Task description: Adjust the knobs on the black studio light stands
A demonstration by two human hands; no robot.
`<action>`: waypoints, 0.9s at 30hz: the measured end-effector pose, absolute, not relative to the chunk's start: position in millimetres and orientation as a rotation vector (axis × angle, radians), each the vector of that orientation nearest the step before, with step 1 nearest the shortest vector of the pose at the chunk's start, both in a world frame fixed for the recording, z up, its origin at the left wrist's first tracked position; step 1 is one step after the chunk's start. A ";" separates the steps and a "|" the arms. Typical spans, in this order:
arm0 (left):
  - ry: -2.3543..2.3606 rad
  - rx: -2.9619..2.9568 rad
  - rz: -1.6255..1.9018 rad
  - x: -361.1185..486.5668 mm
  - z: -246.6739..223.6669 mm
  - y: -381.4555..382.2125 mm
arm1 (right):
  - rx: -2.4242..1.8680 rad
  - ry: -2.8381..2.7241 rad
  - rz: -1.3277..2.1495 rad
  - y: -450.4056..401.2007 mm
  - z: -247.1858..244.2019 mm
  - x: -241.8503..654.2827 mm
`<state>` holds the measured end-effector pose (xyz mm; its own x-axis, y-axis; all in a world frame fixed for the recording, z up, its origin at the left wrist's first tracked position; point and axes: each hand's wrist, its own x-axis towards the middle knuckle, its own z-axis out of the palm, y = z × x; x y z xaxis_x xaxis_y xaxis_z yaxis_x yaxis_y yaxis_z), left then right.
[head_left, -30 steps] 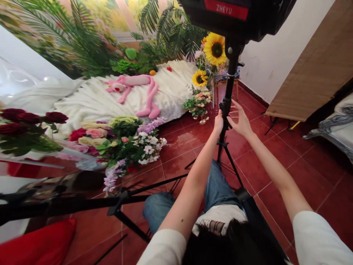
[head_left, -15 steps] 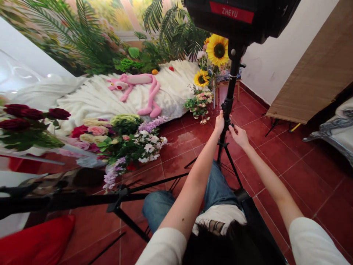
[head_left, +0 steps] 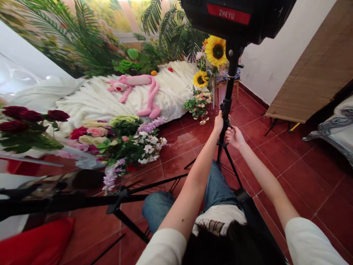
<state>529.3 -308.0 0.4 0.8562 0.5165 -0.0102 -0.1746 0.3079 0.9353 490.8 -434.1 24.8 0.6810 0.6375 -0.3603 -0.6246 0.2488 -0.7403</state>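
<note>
A black light stand point(head_left: 229, 88) rises in front of me, with a large black lamp housing point(head_left: 239, 27) marked ZHEYU on top. My left hand point(head_left: 218, 123) is wrapped round the stand's pole, just below a dark clamp collar point(head_left: 224, 106). Slightly lower and on the pole's right side, my right hand point(head_left: 234, 137) has its fingers curled at a small black knob point(head_left: 229, 126). The fingers partly hide that knob. Below both hands the stand's legs point(head_left: 233, 165) spread toward the floor.
Another black stand point(head_left: 82, 200) lies across the lower left, near a red cloth point(head_left: 38, 239). Artificial flowers point(head_left: 124, 143) stand at left. A pink plush toy point(head_left: 149, 92) rests on a white draped cloth point(head_left: 176, 88). A brown board point(head_left: 300, 73) leans at right.
My right hand has turned, and its fingers have curled in more at the knob. The left hand keeps its grip on the pole. The view has shifted slightly.
</note>
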 end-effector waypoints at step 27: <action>0.344 1.182 0.470 521.0 11.7 -312.7 | -2.272 -0.540 -0.011 -447.7 44.5 518.1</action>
